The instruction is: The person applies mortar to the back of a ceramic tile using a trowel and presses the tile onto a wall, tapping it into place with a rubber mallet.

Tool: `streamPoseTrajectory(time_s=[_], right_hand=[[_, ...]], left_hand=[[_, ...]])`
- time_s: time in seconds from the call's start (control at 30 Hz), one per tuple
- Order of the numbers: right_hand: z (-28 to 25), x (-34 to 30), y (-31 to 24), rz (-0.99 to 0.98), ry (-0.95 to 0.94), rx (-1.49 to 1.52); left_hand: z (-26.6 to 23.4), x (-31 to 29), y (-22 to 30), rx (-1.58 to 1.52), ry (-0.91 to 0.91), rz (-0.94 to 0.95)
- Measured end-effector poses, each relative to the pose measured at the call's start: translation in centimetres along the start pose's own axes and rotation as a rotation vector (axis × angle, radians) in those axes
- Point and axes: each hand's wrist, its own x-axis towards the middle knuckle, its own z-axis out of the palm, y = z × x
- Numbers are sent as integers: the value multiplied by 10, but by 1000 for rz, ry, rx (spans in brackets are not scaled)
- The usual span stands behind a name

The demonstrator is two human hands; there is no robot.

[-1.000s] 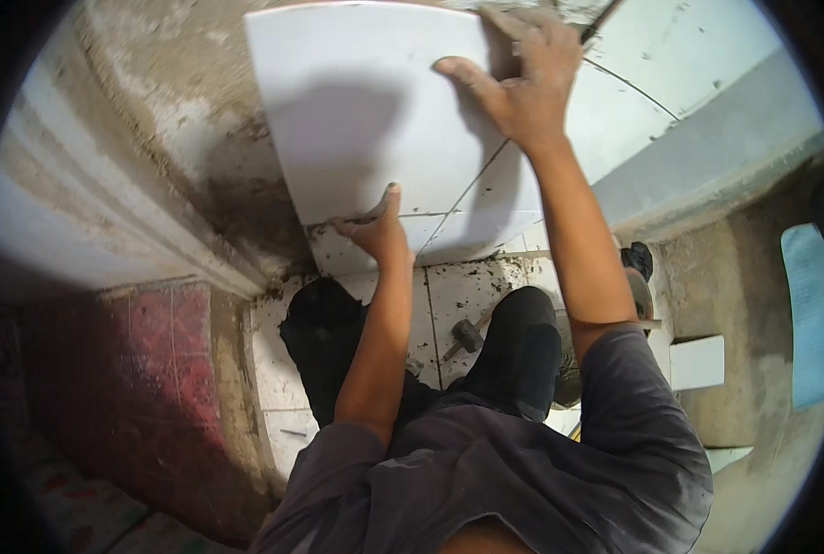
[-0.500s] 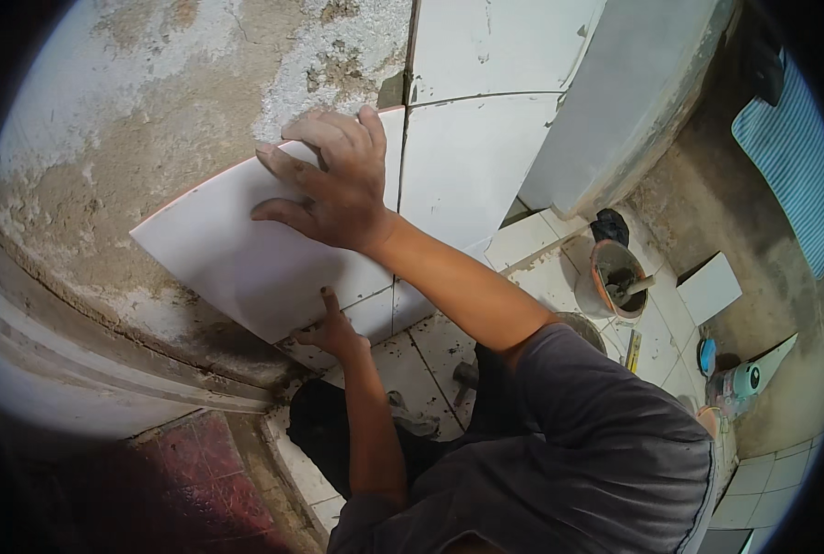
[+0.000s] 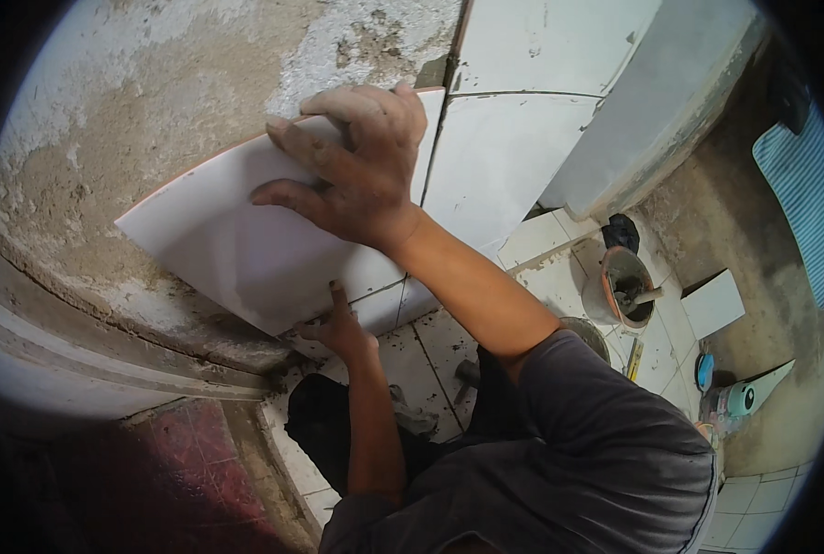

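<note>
Against bare mortar wall (image 3: 153, 138): seating tile (image 3: 246, 240), right hand (image 3: 356, 175) splayed flat on it, left hand (image 3: 338, 328) propping bottom edge. Next: likely aligning joints.

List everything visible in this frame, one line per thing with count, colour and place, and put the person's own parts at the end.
loose tile: 1, white, held flat against the bare wall, left of centre
bare wall: 1, grey-brown rough plaster, upper left
wall tiles: several, white, already on the wall at upper centre
floor tiles: several, white with dirty joints, centre and lower right
bucket: 1, rusty brown with a tool inside, on the floor at right
spare tile: 1, white, lying on the floor right of the bucket
red floor: 1 patch, dark red, lower left
striped cloth: 1, blue, far right edge
left hand: 1, under the loose tile's lower edge
right hand: 1, spread on the loose tile's upper part
</note>
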Motion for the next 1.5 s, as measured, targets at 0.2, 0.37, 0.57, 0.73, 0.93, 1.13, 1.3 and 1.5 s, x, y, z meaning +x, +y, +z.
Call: streamPoseTrajectory(time_s=[0.2,0.37,0.57,0.73,0.93,1.13,1.3,1.5], right_hand=[[-2,3,-1,15,28,19],[-4,5,-1,2,25,30],[-4,5,0,-7,26,35],[-6,9,4,-76,29,12],[-10,13,-4,-64,-47,32],[-9,17,-9,-59,-36,0],[0,16,-9,-132,-12,-26],[-1,12,-9,-101,-37,-14]], left_hand=[[1,-6,5,31,12,12],[5,-9,7,31,23,8],[-1,1,-7,8,-21,101],[-6,14,-22,5,-15,165],[-6,10,-17,24,7,126],[-2,1,-3,17,0,86],[-3,2,-5,-17,-2,76],[-4,3,-7,-26,-10,101]])
